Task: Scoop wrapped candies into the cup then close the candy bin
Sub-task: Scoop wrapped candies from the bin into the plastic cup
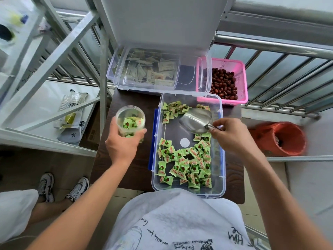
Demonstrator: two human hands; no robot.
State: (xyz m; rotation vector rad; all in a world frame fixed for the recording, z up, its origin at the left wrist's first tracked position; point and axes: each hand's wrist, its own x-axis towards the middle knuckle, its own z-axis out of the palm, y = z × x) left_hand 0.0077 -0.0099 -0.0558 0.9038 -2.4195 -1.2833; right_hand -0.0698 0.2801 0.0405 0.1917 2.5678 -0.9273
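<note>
A clear plastic candy bin lies open on the dark table. Several green wrapped candies fill its near half, and a few more lie at the far end. My right hand grips the handle of a metal scoop, which hovers over the bin's bare middle and looks empty. My left hand holds a clear cup left of the bin, with several candies inside it. The bin's lid rests beyond it, partly over another box.
A clear box of paper sachets stands behind the bin. A pink basket of red dates is at the back right. A metal railing runs behind. An orange-lined waste bin sits on the right, a shelf frame on the left.
</note>
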